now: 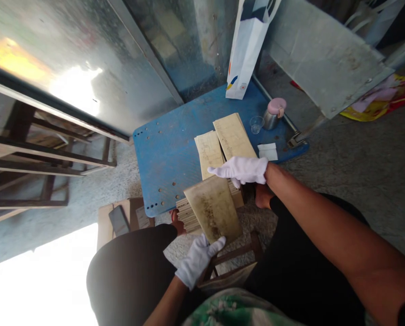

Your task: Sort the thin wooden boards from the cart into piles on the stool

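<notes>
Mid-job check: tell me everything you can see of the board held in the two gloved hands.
The board is a thin, flat, pale tan rectangle, wood by its look, with dark mottled stains on its upper face. It is tilted over a stack of similar strips. The gloved left hand holds its near corner, thumb on top; the gloved right hand lies at its far end, fingers stretched, grasp unclear. Its underside is hidden.

Matt stained wooden sheet [213, 209], cloth-gloved hand [198, 259]
</notes>
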`<state>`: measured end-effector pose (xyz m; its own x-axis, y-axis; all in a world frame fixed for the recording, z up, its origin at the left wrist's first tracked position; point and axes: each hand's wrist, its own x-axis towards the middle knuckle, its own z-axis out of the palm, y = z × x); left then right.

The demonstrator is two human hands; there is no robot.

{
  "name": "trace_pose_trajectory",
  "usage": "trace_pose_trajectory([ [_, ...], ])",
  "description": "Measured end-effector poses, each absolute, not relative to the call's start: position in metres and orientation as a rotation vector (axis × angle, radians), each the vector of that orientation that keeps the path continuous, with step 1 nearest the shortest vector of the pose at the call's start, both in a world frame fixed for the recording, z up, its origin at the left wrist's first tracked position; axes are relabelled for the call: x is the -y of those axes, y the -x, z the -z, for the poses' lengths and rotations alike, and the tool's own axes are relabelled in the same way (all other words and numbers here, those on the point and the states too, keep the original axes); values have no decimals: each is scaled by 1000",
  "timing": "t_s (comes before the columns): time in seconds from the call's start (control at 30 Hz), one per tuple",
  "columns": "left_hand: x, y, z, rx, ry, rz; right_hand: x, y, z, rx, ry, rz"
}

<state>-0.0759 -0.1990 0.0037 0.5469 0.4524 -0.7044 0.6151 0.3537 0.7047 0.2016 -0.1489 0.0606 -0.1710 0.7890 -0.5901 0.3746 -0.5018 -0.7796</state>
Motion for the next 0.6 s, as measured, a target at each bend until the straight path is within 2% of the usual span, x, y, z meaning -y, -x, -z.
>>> trace_pose_trajectory([
  [0.1, 205, 79, 16, -1043, -1330, 142, 158, -196, -59, 1314, 1612, -1868],
  [0.3, 217, 96, 70, -989, -1440, 197, 178, -176, -54, 899, 1593, -2106],
  [0.5, 216, 96, 76, -873, -1611, 268, 203, -167, -70, 785, 1689, -1990],
  [0.6, 210, 91, 63, -906, -1780, 459, 224, -162, -75, 853, 1675, -1874],
])
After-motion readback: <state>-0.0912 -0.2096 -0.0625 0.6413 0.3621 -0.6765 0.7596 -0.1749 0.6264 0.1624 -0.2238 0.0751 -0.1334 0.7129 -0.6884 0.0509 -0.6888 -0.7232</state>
